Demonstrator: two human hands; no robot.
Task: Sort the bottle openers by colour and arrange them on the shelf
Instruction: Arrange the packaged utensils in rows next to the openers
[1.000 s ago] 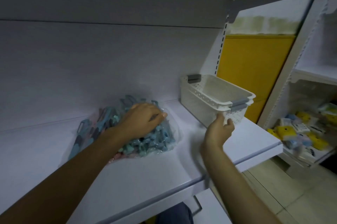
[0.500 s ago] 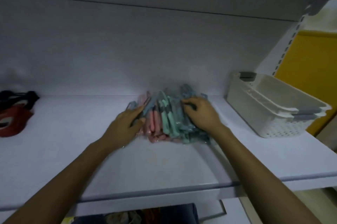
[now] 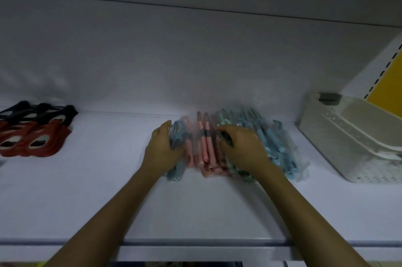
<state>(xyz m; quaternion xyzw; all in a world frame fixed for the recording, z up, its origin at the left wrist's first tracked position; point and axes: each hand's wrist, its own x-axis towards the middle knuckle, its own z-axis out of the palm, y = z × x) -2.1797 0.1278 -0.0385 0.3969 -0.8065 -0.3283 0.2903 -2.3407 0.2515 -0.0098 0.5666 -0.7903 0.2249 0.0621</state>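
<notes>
A pile of plastic-wrapped bottle openers lies at the back of the white shelf (image 3: 108, 197). Pink openers (image 3: 206, 151) sit in the middle, green ones (image 3: 224, 117) just behind my right hand, and several blue ones (image 3: 274, 143) to the right. My left hand (image 3: 162, 150) curls round a blue opener (image 3: 175, 172) at the pile's left edge. My right hand (image 3: 242, 148) lies on the pile, its fingertips curled down onto the green openers beside the pink ones. Both hands hide part of the pile.
Red and black masks (image 3: 32, 135) lie at the shelf's far left. Two nested white baskets (image 3: 348, 142) stand at the right end, with a yellow panel (image 3: 388, 92) behind them. The shelf's front edge (image 3: 195, 242) runs across below my forearms.
My right hand let go of the basket and came to the pile. Both hands have spread the openers apart, the left one drawing a blue opener to the left.
</notes>
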